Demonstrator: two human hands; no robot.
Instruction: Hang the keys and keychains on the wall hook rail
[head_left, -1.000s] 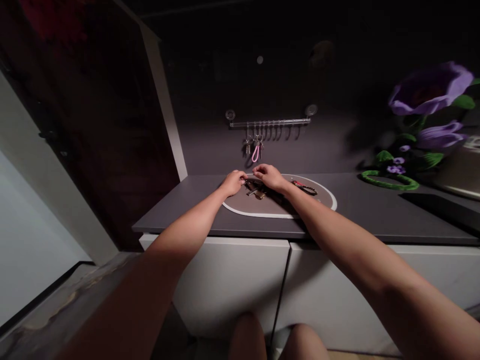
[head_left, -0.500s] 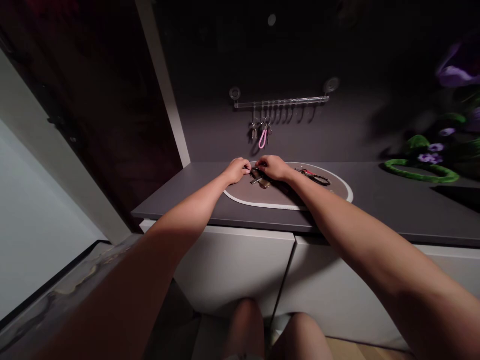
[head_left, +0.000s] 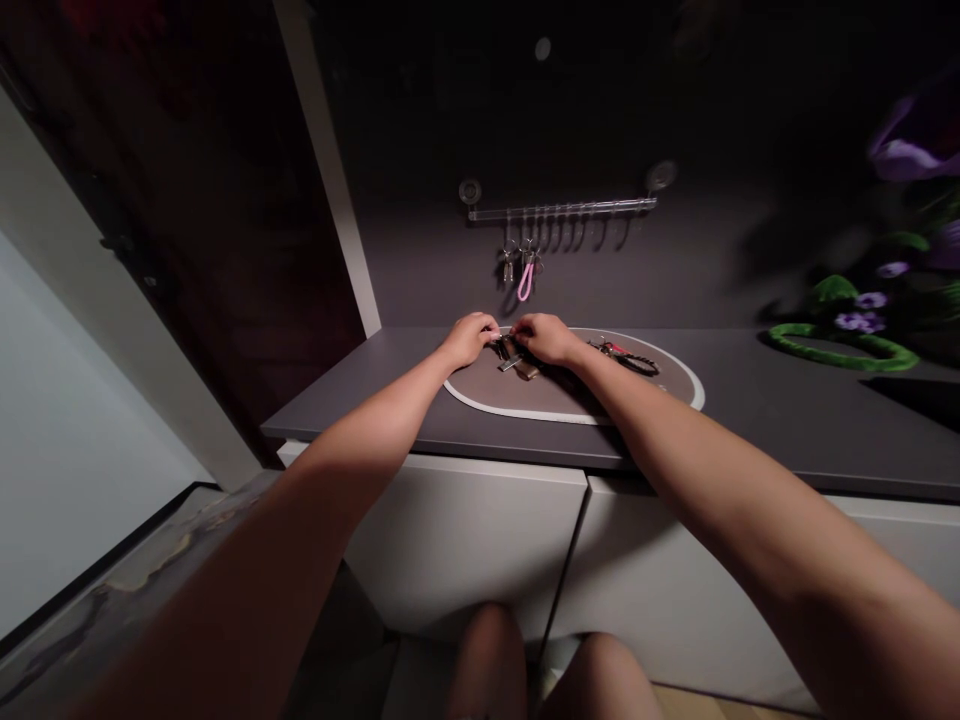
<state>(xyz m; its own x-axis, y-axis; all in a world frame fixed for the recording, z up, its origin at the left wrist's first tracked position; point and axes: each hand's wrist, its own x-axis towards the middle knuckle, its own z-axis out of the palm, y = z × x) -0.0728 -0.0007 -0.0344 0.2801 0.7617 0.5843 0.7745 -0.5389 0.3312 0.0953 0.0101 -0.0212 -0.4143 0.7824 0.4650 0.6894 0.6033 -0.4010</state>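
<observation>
My left hand (head_left: 470, 338) and my right hand (head_left: 545, 337) are close together over the oval brown mat (head_left: 540, 400) with a white rim. Between them lies a bunch of keys (head_left: 513, 360) with a brown strap-like tag. The left fingers pinch the bunch from its left side. On the other side, the right fingertips are closed at its upper part; the exact piece they grip is hidden. Right of my right hand, a second set of keys with a red piece and a black braided loop (head_left: 636, 361) rests on the mat.
A clear hook rail (head_left: 562, 210) is fixed to the dark wall, with keys (head_left: 508, 266) and a pink loop keyring (head_left: 526, 280) hanging at its left. Purple flowers (head_left: 861, 310) and a green ring (head_left: 840, 345) stand at the right of the grey counter (head_left: 757, 430). White cabinet doors (head_left: 465, 530) are below.
My left hand has shifted slightly left, and the gap between the hands is a little wider, showing more of the key bunch. The view has tilted slightly.
</observation>
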